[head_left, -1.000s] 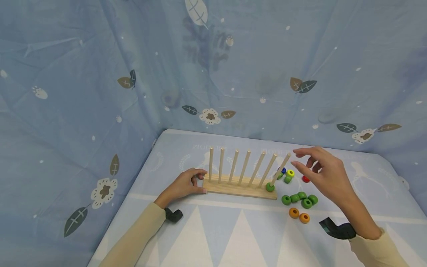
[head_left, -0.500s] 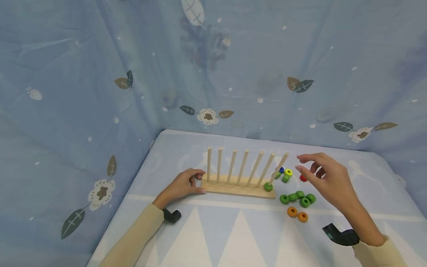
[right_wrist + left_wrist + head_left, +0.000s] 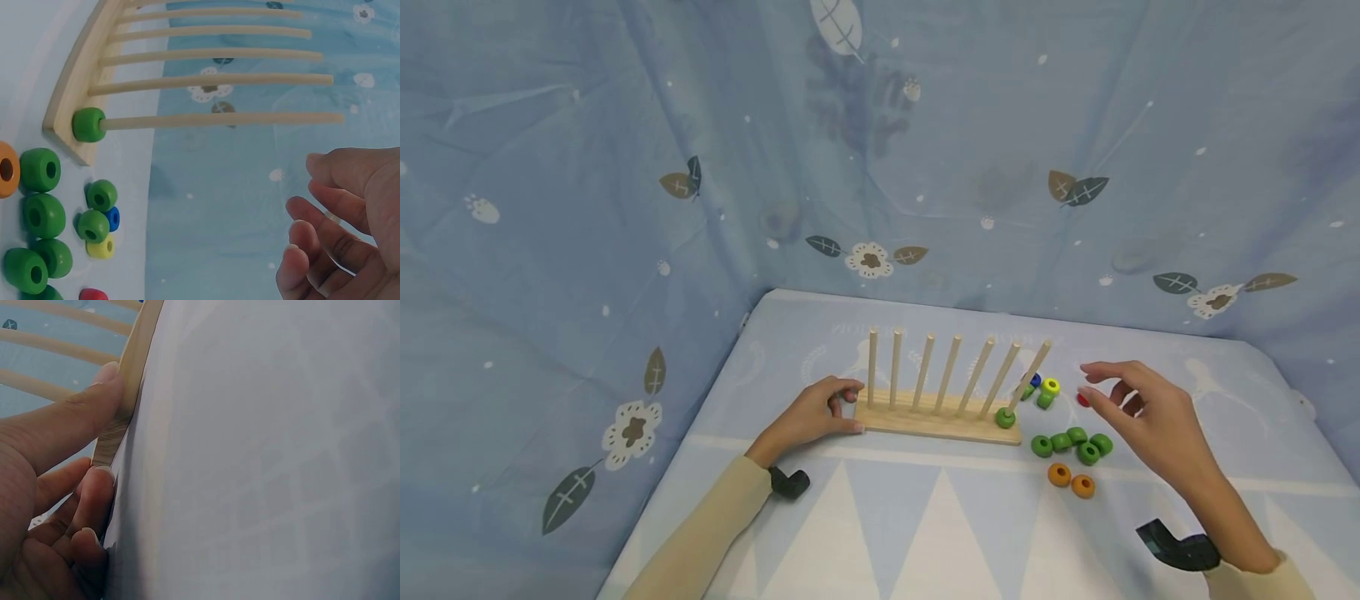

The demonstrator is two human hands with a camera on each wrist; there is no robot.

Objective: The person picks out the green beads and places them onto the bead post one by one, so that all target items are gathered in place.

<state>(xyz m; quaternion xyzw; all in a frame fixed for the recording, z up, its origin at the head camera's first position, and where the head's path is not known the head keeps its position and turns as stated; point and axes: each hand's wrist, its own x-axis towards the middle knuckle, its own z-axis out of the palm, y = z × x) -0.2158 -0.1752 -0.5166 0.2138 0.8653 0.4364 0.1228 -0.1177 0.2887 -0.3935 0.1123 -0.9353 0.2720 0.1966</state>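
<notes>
A wooden peg stand [image 3: 898, 422] with a row of upright pegs lies across the table. My left hand [image 3: 808, 414] holds its left end; in the left wrist view the thumb presses on the edge of the base [image 3: 134, 375] and fingertips meet its end. One green bead [image 3: 1005, 418] sits at the bottom of the rightmost peg. To the right of that peg, my right hand [image 3: 1157, 425] hovers above the table, fingers loosely bent and thumb apart, holding nothing. In the right wrist view the same peg [image 3: 225, 120] points toward this hand.
Several loose green beads [image 3: 1087, 452] lie right of the stand, with two orange beads [image 3: 1059, 474] nearer me. Behind them are a yellow bead [image 3: 1052, 386], a blue bead [image 3: 1036, 380] and a red bead [image 3: 1083, 400] partly behind the right fingertips. A patterned blue curtain [image 3: 970, 150] hangs behind the table.
My right hand has drawn back from the rightmost peg, moving right and slightly down. The left hand stays on the stand, and the green bead stays on its peg.
</notes>
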